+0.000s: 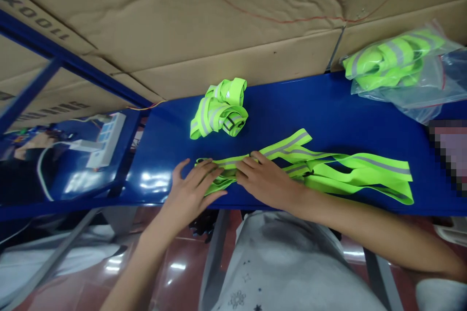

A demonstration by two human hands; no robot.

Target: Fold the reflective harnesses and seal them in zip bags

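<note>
A neon-green reflective strap (379,161) with a grey stripe lies in long loops along the front of the blue table. My left hand (191,187) rests over the strap's left end, fingers stretched out and thumb apart. Just to its right, my right hand (264,180) has its fingers bent down and closed on the strap; the fingertips' hold is partly hidden. Behind my hands sits a rolled bundle of the same strap (219,109) with a dark buckle on it.
Clear plastic bags, one holding more green straps (396,58), lie at the back right. Large cardboard boxes (233,63) line the back of the blue table (295,102). To the left, beyond a blue frame, are a white power strip (107,141) and another person's hand (38,142).
</note>
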